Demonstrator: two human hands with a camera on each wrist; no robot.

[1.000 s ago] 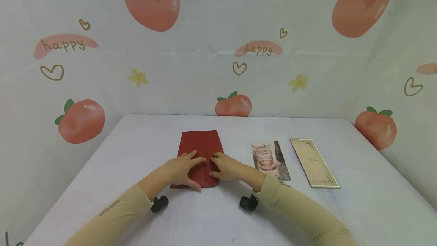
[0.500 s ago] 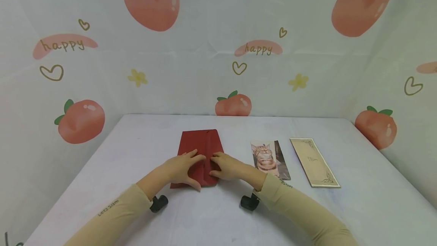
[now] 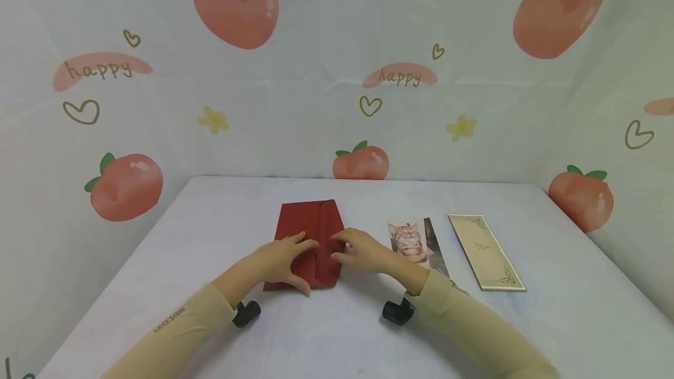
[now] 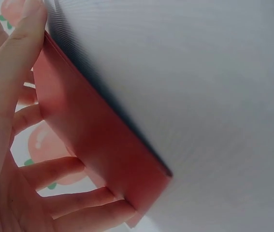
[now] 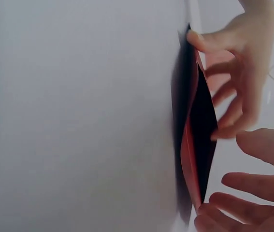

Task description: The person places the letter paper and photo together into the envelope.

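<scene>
A red paper envelope [image 3: 299,218] lies on the white table, with a long folded strip along its right side. My left hand [image 3: 281,259] rests on its lower left part with fingers spread; in the left wrist view the fingertips press on the red paper [image 4: 88,130]. My right hand [image 3: 363,251] is at the envelope's right edge, its fingers loosely bent and apart. The right wrist view shows the envelope [image 5: 189,166] from its end, with a dark gap between its layers and the right fingers close to its edge. Whether they touch it is hard to tell.
Right of the envelope lies a photo card of an orange cat [image 3: 408,241], partly behind my right forearm. Farther right is a cream-coloured card [image 3: 484,253] with dark corner ornaments. A white cloth [image 3: 295,116] printed with fruit hangs behind the table [image 3: 231,209].
My right hand has moved right, from on top of the folded strip to the envelope's right edge. The left hand stays in place on the envelope.
</scene>
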